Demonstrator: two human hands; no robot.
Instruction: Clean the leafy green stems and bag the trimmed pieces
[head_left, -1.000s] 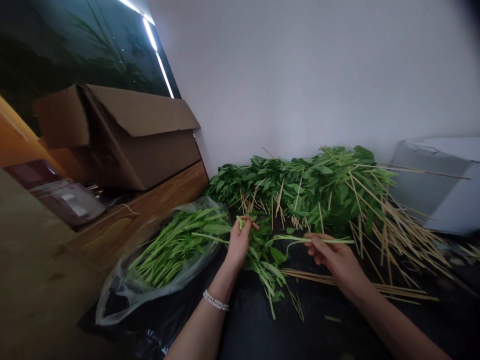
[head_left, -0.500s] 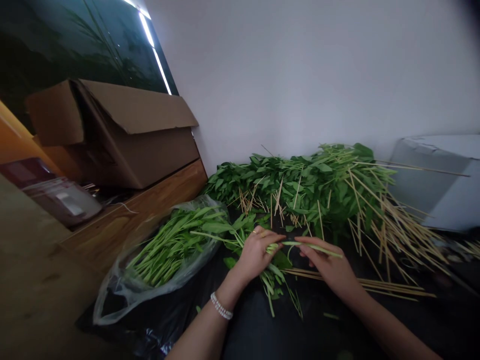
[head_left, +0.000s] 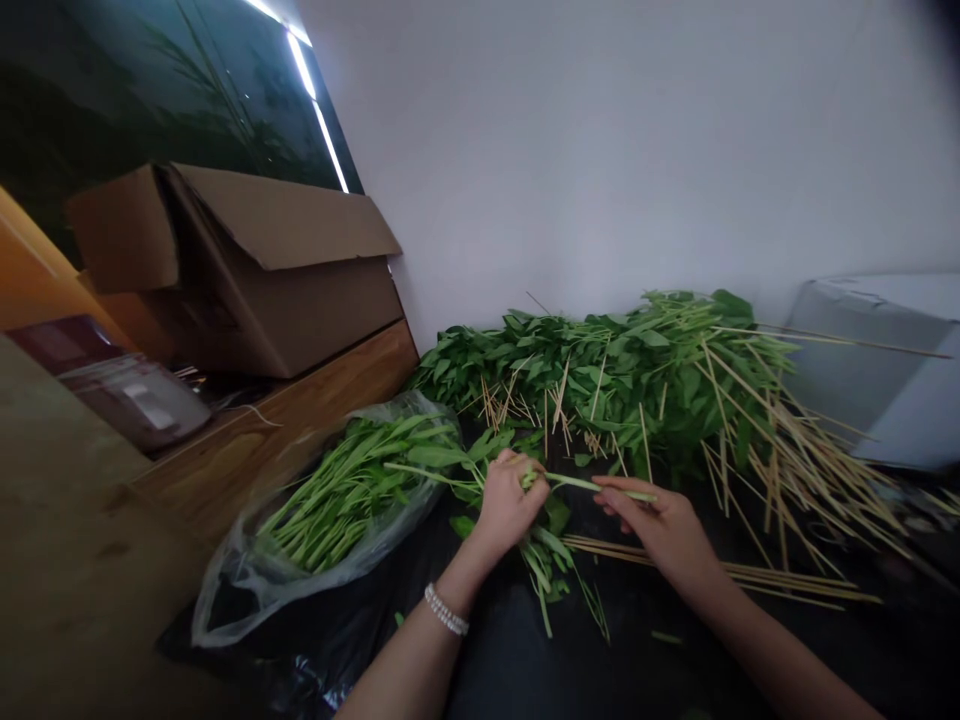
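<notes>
Between my two hands stretches a pale green vegetable stem [head_left: 574,482]. My left hand [head_left: 511,497] is closed round one end, with a bracelet on the wrist. The thumb and fingers of my right hand [head_left: 651,515] pinch the stem's other part, and its tip lies along those fingers. Loose leafy greens [head_left: 551,562] lie under and beside my left hand. To its left, an open clear plastic bag [head_left: 225,600] holds many green stems [head_left: 334,495]. Several thin tan sticks [head_left: 780,578] lie on the black sheet [head_left: 517,655], partly behind my right forearm.
A long heap of leafy greens [head_left: 622,350] lies against the white wall [head_left: 600,150], with many thin tan sticks [head_left: 817,470] at its right. A white box [head_left: 885,370] stands at the far right. A cardboard box [head_left: 300,310] rests on a wooden surface [head_left: 367,365] at left.
My left hand's fingers have curled in more tightly round the stem. Less of the stem shows past my right hand's fingers, and the view has shifted slightly.
</notes>
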